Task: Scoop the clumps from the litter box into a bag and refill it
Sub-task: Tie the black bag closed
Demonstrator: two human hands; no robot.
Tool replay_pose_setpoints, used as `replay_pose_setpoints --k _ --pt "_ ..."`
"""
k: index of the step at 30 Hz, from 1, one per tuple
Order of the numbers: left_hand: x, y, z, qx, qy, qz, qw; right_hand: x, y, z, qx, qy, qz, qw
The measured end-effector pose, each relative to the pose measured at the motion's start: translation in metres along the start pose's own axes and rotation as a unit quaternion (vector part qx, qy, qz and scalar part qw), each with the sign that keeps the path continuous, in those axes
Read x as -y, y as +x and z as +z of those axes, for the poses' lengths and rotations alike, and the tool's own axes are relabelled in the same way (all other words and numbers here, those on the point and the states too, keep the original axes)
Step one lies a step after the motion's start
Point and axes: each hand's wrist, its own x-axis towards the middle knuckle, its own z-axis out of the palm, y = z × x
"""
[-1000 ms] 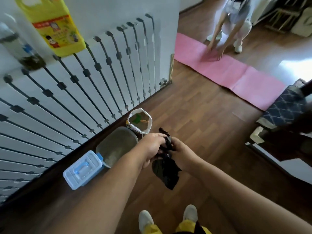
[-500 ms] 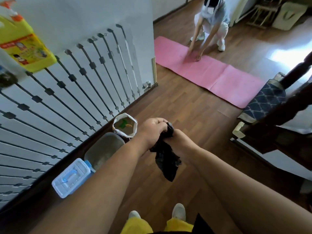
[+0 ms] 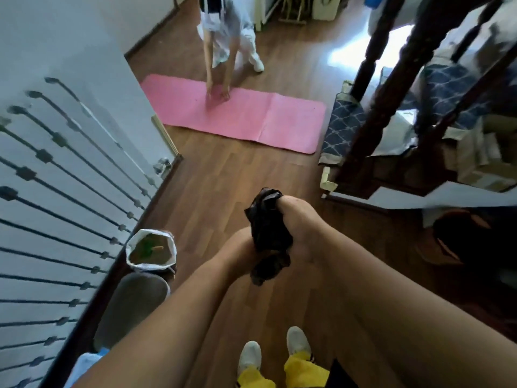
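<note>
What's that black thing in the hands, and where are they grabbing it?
A crumpled black plastic bag. The right hand grips its bunched upper part, the left hand grips lower down, and a loose end hangs below them.

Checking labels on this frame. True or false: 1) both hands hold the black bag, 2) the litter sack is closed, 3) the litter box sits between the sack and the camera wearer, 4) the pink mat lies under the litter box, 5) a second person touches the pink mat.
1) True: left hand and right hand grip the black bag.
2) False: the litter sack stands open.
3) True: the litter box lies nearer than the sack.
4) False: the pink mat lies far off, apart.
5) True: the second person has hands on it.
</note>
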Motion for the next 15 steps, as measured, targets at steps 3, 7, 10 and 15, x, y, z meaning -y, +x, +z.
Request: replay_pose_setpoints --k 3,7,10,15 --pt "-0.005 0.01 -0.004 -0.033 0.011 -0.018 0.999 -0.002 0.001 -0.011 -0.042 0.105 -0.005 0.994" --pt "-0.01 0.024 -0.004 -0.047 -0.024 -0.013 0.999 -0.005 -0.009 -0.036 -0.15 0.06 -0.073 0.984" --pt "-0.013 0.032 0.005 -0.031 -0.044 -0.005 0.999 -0.018 -0.026 -0.054 -0.197 -0.091 -0.088 0.972" --pt "-0.048 0.03 0.025 0.022 -0.16 -0.123 0.979 -0.046 -0.056 -0.079 -0.238 -0.251 -0.097 0.933"
